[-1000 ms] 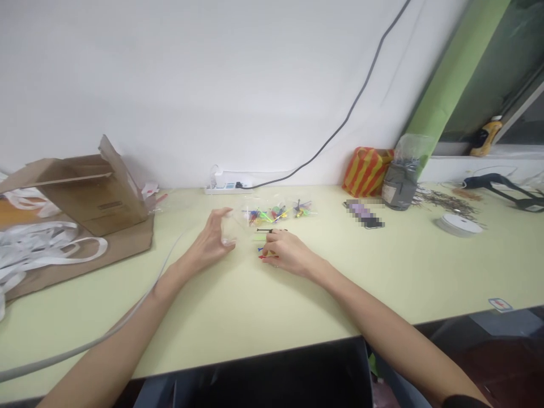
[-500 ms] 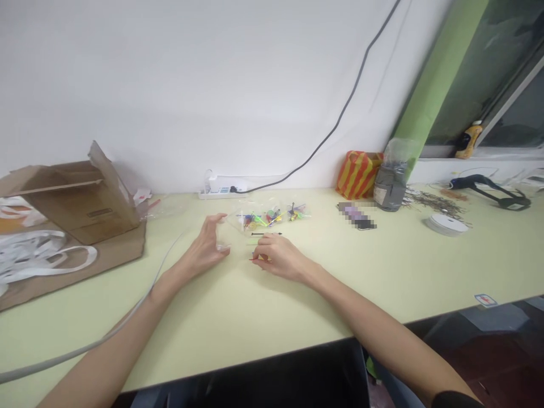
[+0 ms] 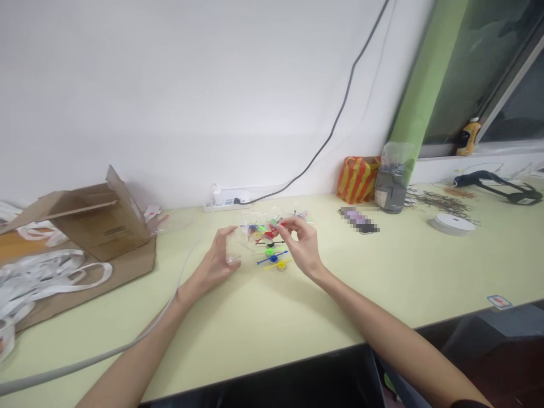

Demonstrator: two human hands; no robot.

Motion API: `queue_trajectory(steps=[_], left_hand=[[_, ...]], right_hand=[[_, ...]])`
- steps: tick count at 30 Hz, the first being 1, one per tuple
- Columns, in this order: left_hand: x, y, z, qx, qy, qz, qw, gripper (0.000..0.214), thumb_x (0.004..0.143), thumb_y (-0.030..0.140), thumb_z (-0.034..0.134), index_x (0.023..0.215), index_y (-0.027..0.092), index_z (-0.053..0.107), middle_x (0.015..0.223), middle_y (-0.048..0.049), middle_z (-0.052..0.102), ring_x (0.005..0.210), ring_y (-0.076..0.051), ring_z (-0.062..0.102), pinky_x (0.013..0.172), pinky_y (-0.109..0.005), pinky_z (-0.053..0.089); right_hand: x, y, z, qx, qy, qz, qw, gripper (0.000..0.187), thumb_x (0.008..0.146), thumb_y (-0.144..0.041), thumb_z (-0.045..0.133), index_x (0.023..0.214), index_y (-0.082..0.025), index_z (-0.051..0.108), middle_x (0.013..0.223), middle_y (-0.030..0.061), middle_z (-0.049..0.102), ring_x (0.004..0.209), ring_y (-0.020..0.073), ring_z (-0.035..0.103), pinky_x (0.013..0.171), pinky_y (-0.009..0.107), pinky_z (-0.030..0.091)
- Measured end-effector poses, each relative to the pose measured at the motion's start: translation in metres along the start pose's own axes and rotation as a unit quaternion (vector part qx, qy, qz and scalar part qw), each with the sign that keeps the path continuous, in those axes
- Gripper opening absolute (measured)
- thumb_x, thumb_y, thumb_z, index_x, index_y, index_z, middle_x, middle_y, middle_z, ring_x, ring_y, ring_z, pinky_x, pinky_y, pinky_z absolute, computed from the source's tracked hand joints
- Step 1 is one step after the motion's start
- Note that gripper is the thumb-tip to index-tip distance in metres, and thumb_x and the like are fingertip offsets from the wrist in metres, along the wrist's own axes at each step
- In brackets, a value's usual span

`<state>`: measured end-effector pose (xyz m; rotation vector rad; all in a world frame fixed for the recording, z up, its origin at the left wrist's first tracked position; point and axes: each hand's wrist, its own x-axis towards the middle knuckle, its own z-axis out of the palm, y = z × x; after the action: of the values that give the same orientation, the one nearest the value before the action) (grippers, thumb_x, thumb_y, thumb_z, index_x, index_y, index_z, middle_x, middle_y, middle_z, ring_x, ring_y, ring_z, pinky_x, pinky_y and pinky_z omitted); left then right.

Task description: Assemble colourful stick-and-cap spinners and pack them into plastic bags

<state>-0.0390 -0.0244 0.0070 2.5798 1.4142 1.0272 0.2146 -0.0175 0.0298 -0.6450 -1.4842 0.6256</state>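
Observation:
My left hand (image 3: pixel 219 258) has its thumb and fingers curved apart around a clear plastic bag (image 3: pixel 233 256), gripping its edge. A red arrow spinner (image 3: pixel 269 234) is pinched between the thumb and fingertips of my right hand (image 3: pixel 302 241), just above the table. Below it, a black spinner (image 3: pixel 270 245), a green spinner (image 3: pixel 270 253), a blue spinner (image 3: pixel 274 259) and a yellow spinner (image 3: pixel 281 265) lie in a column. Behind the hands rest clear bags of colourful spinners (image 3: pixel 255 228), partly covered by my right hand.
A cardboard box (image 3: pixel 91 226) and white strapping (image 3: pixel 51 266) sit at left. A grey cable (image 3: pixel 144 335) crosses my left forearm. At the wall is a power strip (image 3: pixel 225 205). Rightward are a phone (image 3: pixel 359 220), striped bag (image 3: pixel 357 180), dark plastic bag (image 3: pixel 390 190) and white roll (image 3: pixel 453 224).
My right hand has lifted and moved up and right, bringing the red spinner off the table. The column of spinners beneath it is now uncovered. My left hand keeps its curved hold; the view shifted slightly.

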Motion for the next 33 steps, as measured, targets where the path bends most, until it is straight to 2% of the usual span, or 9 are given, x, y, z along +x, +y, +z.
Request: queue_trajectory(steps=[7, 11, 13, 16, 18, 21, 25, 29, 33], left_hand=[[0.001, 0.007, 0.002, -0.039, -0.013, 0.000, 0.999, 0.083, 0.075, 0.013, 0.061, 0.148, 0.027, 0.022, 0.145, -0.0129, 0.038, 0.137, -0.032, 0.041, 0.114, -0.052, 0.038], [0.002, 0.007, 0.011, -0.137, 0.000, -0.009, 0.991, 0.078, 0.080, 0.019, 0.065, 0.145, 0.027, 0.024, 0.135, -0.0111, 0.048, 0.120, -0.027, 0.056, 0.102, -0.044, 0.048], [0.003, 0.008, 0.015, -0.171, 0.010, -0.023, 0.985, 0.075, 0.081, 0.021, 0.067, 0.143, 0.028, 0.027, 0.131, -0.0093, 0.050, 0.114, -0.025, 0.058, 0.099, -0.042, 0.049], [0.005, 0.007, 0.018, -0.219, 0.045, -0.051, 0.973, 0.071, 0.078, 0.023, 0.072, 0.138, 0.030, 0.034, 0.129, -0.0077, 0.050, 0.116, -0.025, 0.056, 0.096, -0.040, 0.051], [0.007, 0.006, 0.018, -0.285, 0.066, -0.089, 0.952, 0.071, 0.077, 0.025, 0.074, 0.136, 0.031, 0.036, 0.124, -0.0063, 0.052, 0.114, -0.023, 0.057, 0.088, -0.036, 0.054], [0.008, 0.007, 0.016, -0.402, 0.062, -0.141, 0.903, 0.072, 0.077, 0.029, 0.077, 0.136, 0.030, 0.035, 0.114, -0.0045, 0.057, 0.110, -0.022, 0.057, 0.082, -0.034, 0.056], [0.007, 0.009, 0.014, -0.504, 0.031, -0.180, 0.844, 0.070, 0.078, 0.032, 0.077, 0.135, 0.032, 0.037, 0.113, -0.0040, 0.059, 0.111, -0.022, 0.055, 0.080, -0.037, 0.059], [0.006, 0.010, 0.012, -0.462, 0.019, -0.166, 0.871, 0.068, 0.080, 0.032, 0.075, 0.137, 0.032, 0.037, 0.116, -0.0052, 0.058, 0.111, -0.022, 0.053, 0.082, -0.036, 0.057], [0.006, 0.013, 0.009, -0.293, 0.043, -0.114, 0.948, 0.070, 0.078, 0.027, 0.074, 0.137, 0.028, 0.038, 0.119, -0.0062, 0.054, 0.109, -0.021, 0.053, 0.087, -0.034, 0.053]], right_hand=[[-0.012, -0.008, 0.008, -0.016, -0.035, -0.075, 0.996, 0.013, 0.096, -0.030, 0.064, 0.090, -0.020, 0.070, 0.087, 0.0052, 0.074, 0.080, 0.0199, 0.067, 0.080, 0.035, 0.052], [-0.016, -0.006, 0.015, -0.002, -0.100, -0.096, 0.990, 0.015, 0.098, -0.025, 0.062, 0.109, -0.024, 0.071, 0.101, 0.0044, 0.075, 0.096, 0.0207, 0.069, 0.098, 0.039, 0.050], [-0.013, -0.004, 0.013, -0.017, -0.098, -0.111, 0.989, 0.023, 0.099, -0.020, 0.057, 0.118, -0.025, 0.068, 0.110, 0.0051, 0.073, 0.105, 0.0206, 0.066, 0.098, 0.037, 0.048], [-0.002, 0.004, 0.000, -0.103, -0.106, -0.117, 0.982, 0.021, 0.098, -0.011, 0.055, 0.107, -0.022, 0.071, 0.104, 0.0069, 0.070, 0.101, 0.0208, 0.062, 0.091, 0.034, 0.048], [0.005, 0.013, -0.010, -0.180, -0.207, -0.098, 0.957, 0.014, 0.093, -0.010, 0.064, 0.094, -0.020, 0.072, 0.089, 0.0049, 0.066, 0.092, 0.0201, 0.061, 0.084, 0.031, 0.046], [0.006, 0.025, -0.016, -0.274, -0.383, -0.057, 0.880, 0.008, 0.083, -0.014, 0.080, 0.085, -0.018, 0.073, 0.078, 0.0022, 0.063, 0.081, 0.0185, 0.059, 0.071, 0.026, 0.041], [-0.002, 0.029, -0.010, -0.324, -0.445, -0.051, 0.833, 0.010, 0.079, -0.012, 0.082, 0.079, -0.016, 0.073, 0.082, 0.0043, 0.065, 0.080, 0.0186, 0.058, 0.064, 0.025, 0.035], [0.000, 0.019, -0.009, -0.245, -0.385, -0.049, 0.888, 0.016, 0.087, -0.008, 0.072, 0.073, -0.016, 0.069, 0.073, 0.0014, 0.065, 0.070, 0.0148, 0.057, 0.063, 0.025, 0.037], [0.011, 0.005, -0.018, -0.066, -0.170, -0.022, 0.983, 0.021, 0.095, -0.024, 0.066, 0.075, -0.018, 0.068, 0.070, -0.0003, 0.066, 0.062, 0.0130, 0.056, 0.060, 0.025, 0.041]])
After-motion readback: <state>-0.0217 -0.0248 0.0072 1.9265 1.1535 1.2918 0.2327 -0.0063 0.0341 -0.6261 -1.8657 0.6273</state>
